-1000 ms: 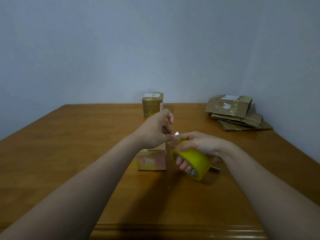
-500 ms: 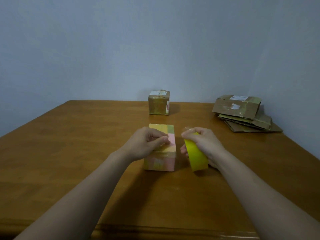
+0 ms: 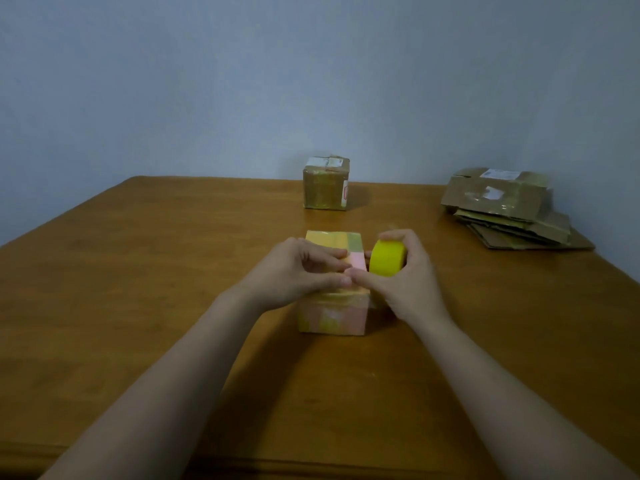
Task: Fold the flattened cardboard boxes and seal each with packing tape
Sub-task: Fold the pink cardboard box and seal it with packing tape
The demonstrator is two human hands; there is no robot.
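The wooden counter [image 3: 138, 271] runs out of view at left, right and below, so only its far edge against the wall and its rounded near lip show. Wide bare wood lies to your left and around your forearms. In the far right corner the stack of flattened boxes [image 3: 502, 209] sits close to the right edge, its lower sheets mostly covered by the top one. A taped brown box [image 3: 325, 188] stands upright near the far edge, well apart from your hands. The pastel box [image 3: 332, 317] sits mid-counter, much of its top hidden under your left grip [image 3: 298, 275]. That grip's fingers curl down onto the box with the thumb at the near top edge, and you cannot tell whether it pinches a tape end there. Your right grip [image 3: 405, 285] is wrapped round the yellow tape roll [image 3: 387, 259], held on edge just beside the box's right side at the level of its top. The roll's core is hidden, and the right thumb tip meets your left thumb.
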